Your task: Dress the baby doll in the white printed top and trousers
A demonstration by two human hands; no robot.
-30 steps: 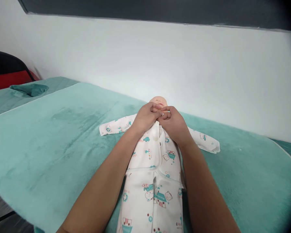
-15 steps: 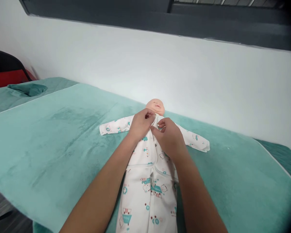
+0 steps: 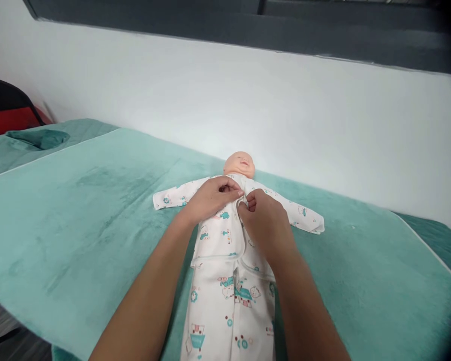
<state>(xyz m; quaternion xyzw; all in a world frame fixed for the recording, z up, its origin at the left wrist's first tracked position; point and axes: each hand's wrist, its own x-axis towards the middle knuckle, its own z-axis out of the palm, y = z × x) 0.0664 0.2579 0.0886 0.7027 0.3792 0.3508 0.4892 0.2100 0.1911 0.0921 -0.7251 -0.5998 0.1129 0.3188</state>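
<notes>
A baby doll lies on its back with its head toward the wall. It wears a white baby jacket with printed animals, its sleeves spread to both sides, and matching white trousers. My left hand is closed in a pinch on the jacket's front edge at the upper chest. Close beside it, my right hand pinches the other side of the front opening, fingers curled. The fingers cover the spot where the two edges meet, so any fastener there is hidden.
A green plush cover lies under the doll and reaches to the white wall. A bunched green cloth lies at the far left, near a black and red chair. Dark framing runs along the top.
Both hands have moved slightly down the jacket front, away from the doll's neck, and the collar now shows. My left hand has turned flatter across the chest.
</notes>
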